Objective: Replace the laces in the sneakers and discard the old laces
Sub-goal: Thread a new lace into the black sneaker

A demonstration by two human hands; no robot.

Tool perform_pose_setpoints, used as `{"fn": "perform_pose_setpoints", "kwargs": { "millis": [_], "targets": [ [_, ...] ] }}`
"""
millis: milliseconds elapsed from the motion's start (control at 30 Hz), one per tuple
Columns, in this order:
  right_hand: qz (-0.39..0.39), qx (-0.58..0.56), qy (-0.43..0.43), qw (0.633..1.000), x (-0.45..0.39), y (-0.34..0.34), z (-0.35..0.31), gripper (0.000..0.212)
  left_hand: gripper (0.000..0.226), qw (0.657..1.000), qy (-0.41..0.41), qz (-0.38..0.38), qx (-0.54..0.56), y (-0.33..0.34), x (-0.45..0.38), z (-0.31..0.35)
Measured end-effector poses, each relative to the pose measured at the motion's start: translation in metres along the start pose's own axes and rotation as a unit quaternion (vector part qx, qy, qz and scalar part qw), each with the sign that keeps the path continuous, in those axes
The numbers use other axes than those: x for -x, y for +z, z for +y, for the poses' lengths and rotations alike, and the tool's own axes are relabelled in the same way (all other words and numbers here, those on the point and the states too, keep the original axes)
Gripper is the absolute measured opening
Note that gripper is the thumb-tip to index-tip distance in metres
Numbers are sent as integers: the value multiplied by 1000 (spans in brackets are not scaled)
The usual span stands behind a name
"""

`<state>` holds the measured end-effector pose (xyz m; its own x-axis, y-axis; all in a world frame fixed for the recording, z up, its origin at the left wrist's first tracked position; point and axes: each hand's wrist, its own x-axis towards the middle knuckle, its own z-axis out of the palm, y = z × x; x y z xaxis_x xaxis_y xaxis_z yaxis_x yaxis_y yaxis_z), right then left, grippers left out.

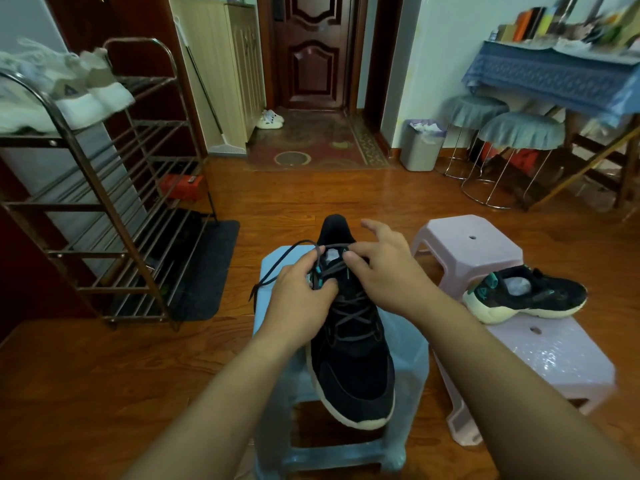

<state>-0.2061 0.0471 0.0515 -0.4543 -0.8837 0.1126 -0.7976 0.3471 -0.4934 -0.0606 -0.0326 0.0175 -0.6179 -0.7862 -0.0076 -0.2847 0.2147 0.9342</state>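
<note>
Left hand (300, 292) and right hand (384, 268) each pinch the dark lace (349, 318) (upper eyelets) of the black sneaker (349, 362) on the blue stool (273, 271).

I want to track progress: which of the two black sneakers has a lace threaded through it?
The black sneaker on the blue stool, between both hands, shows a crisscrossed grey lace. The other sneaker, on the pink stool, shows none.
</note>
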Motion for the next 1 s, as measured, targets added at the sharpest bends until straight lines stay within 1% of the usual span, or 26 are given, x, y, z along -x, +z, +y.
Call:
{"fn": "perform_pose_setpoints", "kwargs": {
  "millis": [33, 100, 133, 167, 200, 233, 267, 300, 333, 367, 467, 500, 567, 633, 667, 700, 733, 800, 833, 867, 933, 1000],
  "targets": [
    [-7, 18, -10, 1000, -3, 0, -2, 29, 56, 1000, -6, -2, 22, -1, -1, -1],
    [-6, -3, -21, 1000, -7, -5, -3, 23, 52, 999, -18, -7, 50, -4, -3, -2],
    [-10, -43, -19, 999, -6, -8, -2, 20, 51, 998, -28, -10, 57, -5, -4, -3],
    [-21, -107, -10, 994, -5, -10, 0, 19, 49, 997, -36, -15, 62, -6, -5, -3],
    [-34, -191, 12, 981, -1, -11, 2, 20, 49, 997, -40, -19, 64, -7, -6, -3],
    [-44, -287, 42, 956, 3, -11, 4, 21, 48, 997, -40, -26, 66, -7, -6, -3],
    [-46, -384, 76, 919, 6, -11, 6, 22, 48, 996, -43, -32, 69, -8, -6, -2],
    [-41, -457, 103, 882, 7, -10, 8, 24, 47, 996, -47, -35, 74, -9, -7, -2],
    [-36, -499, 123, 857, 7, -9, 10, 25, 47, 995, -55, -38, 79, -10, -8, -2],
    [-31, -509, 134, 849, 7, -8, 10, 24, 46, 994, -61, -45, 83, -11, -8, -2],
    [-24, -478, 127, 869, 8, -6, -1, 20, 49, 991, -77, -70, 86, -15, -6, -1],
    [-24, -481, 120, 868, 10, -6, -4, 21, 52, 990, -82, -72, 87, -17, -6, -2],
    [-2, -512, 132, 849, 17, -8, -4, 24, 59, 988, -98, -74, 95, -19, -2, -3],
    [39, -535, 196, 821, 26, -10, 6, 26, 71, 984, -127, -72, 104, -18, 4, -4],
    [41, -527, 233, 816, 31, -10, 11, 27, 76, 982, -139, -72, 108, -17, 7, -7],
    [18, -511, 259, 819, 36, -10, 15, 31, 79, 980, -146, -72, 112, -15, 10, -8],
    [-28, -501, 271, 821, 40, -9, 18, 36, 78, 980, -147, -71, 115, -14, 15, -9],
    [-128, -493, 265, 819, 48, -7, 16, 40, 66, 984, -130, -72, 101, -9, 22, -8],
    [-155, -479, 254, 826, 51, -6, 14, 39, 58, 986, -120, -73, 86, -7, 24, -8],
    [-161, -461, 244, 838, 52, -5, 13, 36, 53, 989, -111, -70, 71, -5, 26, -9],
    [-143, -438, 236, 855, 52, -3, 12, 29, 49, 990, -109, -65, 58, -2, 27, -9],
    [-133, -438, 245, 855, 51, -3, 13, 25, 47, 990, -119, -52, 53, 0, 27, -8]
  ]
}}
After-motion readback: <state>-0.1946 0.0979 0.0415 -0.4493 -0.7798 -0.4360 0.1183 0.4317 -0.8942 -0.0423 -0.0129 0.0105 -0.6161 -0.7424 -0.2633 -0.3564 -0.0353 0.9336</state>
